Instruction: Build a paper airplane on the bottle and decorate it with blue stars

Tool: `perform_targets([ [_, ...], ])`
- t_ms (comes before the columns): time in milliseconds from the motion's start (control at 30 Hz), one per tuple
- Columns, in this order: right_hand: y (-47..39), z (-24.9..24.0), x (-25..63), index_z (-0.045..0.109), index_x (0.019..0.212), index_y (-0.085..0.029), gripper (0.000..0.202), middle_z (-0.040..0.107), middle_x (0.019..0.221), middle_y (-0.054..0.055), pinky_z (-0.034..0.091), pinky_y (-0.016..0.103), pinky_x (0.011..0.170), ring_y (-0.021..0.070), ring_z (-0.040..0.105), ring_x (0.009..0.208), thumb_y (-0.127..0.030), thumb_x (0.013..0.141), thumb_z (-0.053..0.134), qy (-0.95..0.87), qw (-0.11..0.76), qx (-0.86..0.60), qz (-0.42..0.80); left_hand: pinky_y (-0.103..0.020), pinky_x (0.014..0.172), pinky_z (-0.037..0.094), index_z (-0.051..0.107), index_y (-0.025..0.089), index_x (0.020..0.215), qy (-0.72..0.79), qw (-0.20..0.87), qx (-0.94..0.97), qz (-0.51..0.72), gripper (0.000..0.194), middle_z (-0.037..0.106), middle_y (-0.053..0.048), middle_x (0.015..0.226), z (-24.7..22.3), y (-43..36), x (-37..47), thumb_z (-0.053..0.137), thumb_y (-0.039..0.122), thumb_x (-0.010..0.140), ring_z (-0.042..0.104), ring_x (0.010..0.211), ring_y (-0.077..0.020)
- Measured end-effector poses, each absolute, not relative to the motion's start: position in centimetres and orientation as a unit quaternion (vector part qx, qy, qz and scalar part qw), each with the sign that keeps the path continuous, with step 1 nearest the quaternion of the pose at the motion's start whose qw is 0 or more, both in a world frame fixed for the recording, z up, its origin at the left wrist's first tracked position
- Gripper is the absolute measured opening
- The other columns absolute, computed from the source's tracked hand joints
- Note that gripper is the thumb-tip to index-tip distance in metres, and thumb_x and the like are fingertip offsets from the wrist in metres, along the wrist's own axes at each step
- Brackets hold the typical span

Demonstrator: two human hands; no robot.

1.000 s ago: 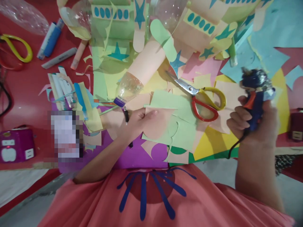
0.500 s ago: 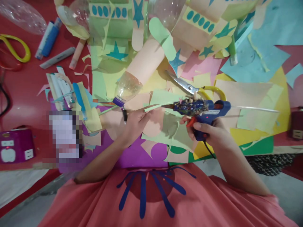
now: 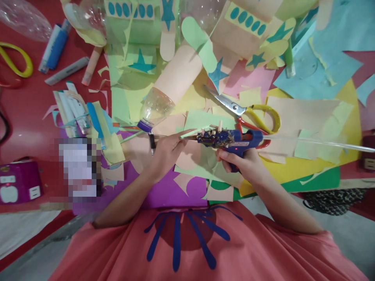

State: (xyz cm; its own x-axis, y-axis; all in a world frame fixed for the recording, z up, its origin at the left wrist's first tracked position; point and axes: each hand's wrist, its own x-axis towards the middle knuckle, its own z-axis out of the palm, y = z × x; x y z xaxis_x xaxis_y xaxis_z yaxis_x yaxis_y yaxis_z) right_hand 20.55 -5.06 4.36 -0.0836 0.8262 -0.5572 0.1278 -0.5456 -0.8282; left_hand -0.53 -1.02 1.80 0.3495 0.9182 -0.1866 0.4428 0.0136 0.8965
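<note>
My right hand point(image 3: 249, 164) grips the handle of a blue hot glue gun point(image 3: 234, 145), its fingers wrapped around the trigger side. Bits of scrap cling to the gun's barrel, and a long clear glue stick point(image 3: 310, 139) runs out of its back. Seen edge-on, a pale green piece of paper point(image 3: 195, 132) is pinched in my left hand point(image 3: 165, 156). The gun's nozzle point(image 3: 190, 137) is at that paper, close to my left fingertips; whether it touches is unclear. Scissors point(image 3: 274, 115) with yellow and red handles lie just behind the gun, partly hidden by it.
A paper-wrapped plastic bottle point(image 3: 159, 103) with a purple cap lies beyond my left hand. Markers point(image 3: 70, 107), a blurred-out rectangular object point(image 3: 79, 168) and a purple box point(image 3: 20, 181) are at the left. Coloured paper sheets and scraps point(image 3: 299, 117) cover much of the red table.
My right hand has moved the glue gun left, bringing its nozzle up to my left fingertips. More of the scissors' handles shows. My left hand stays nearly in place.
</note>
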Motion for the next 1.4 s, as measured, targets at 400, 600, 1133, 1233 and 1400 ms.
perform_targets([
  [400,-5.1,4.2,20.2,0.057,0.057,-0.019,0.038,0.05,0.038,-0.003,0.037,0.022,0.038,0.0076,0.043,0.036,-0.051,0.067,0.073,-0.371,0.275,-0.631,0.624,-0.021,0.05,0.023,0.077,0.015,0.098,0.507,0.488,0.662,0.257,0.037,0.034,0.005,0.056,1.5,-1.0,-0.6,0.042,0.026,0.088,0.026,0.052,-0.0089],
  [600,-5.0,4.2,20.2,0.055,0.056,-0.019,0.041,0.048,0.039,-0.004,0.036,0.022,0.036,0.0072,0.042,0.035,-0.054,0.066,0.074,-0.369,0.278,-0.635,0.619,-0.021,0.049,0.024,0.077,0.016,0.099,0.507,0.481,0.663,0.27,0.034,0.031,0.006,0.055,1.6,-1.0,-0.5,0.046,0.027,0.091,0.024,0.05,-0.0084],
  [1133,-5.1,4.2,20.6,0.052,0.052,-0.019,0.043,0.048,0.037,-0.004,0.034,0.021,0.037,0.0062,0.041,0.034,-0.053,0.064,0.075,-0.346,0.273,-0.656,0.613,-0.021,0.047,0.024,0.076,0.013,0.097,0.506,0.472,0.672,0.266,0.034,0.035,0.006,0.054,1.7,-1.0,-0.6,0.046,0.029,0.093,0.021,0.048,-0.0078],
  [1233,-5.2,4.0,20.9,0.053,0.052,-0.019,0.043,0.047,0.037,-0.004,0.035,0.021,0.037,0.0062,0.041,0.034,-0.054,0.065,0.074,-0.348,0.276,-0.654,0.612,-0.019,0.047,0.027,0.076,0.013,0.101,0.496,0.465,0.677,0.283,0.036,0.041,0.006,0.055,1.5,-1.1,-0.7,0.047,0.033,0.094,0.023,0.049,-0.0077],
  [1400,-5.3,3.7,21.2,0.052,0.053,-0.019,0.042,0.048,0.038,-0.004,0.035,0.021,0.038,0.0061,0.042,0.034,-0.051,0.066,0.074,-0.348,0.29,-0.652,0.609,-0.018,0.048,0.031,0.075,0.013,0.106,0.491,0.445,0.684,0.303,0.041,0.049,0.004,0.056,1.4,-1.1,-0.6,0.048,0.042,0.096,0.03,0.051,-0.0078],
])
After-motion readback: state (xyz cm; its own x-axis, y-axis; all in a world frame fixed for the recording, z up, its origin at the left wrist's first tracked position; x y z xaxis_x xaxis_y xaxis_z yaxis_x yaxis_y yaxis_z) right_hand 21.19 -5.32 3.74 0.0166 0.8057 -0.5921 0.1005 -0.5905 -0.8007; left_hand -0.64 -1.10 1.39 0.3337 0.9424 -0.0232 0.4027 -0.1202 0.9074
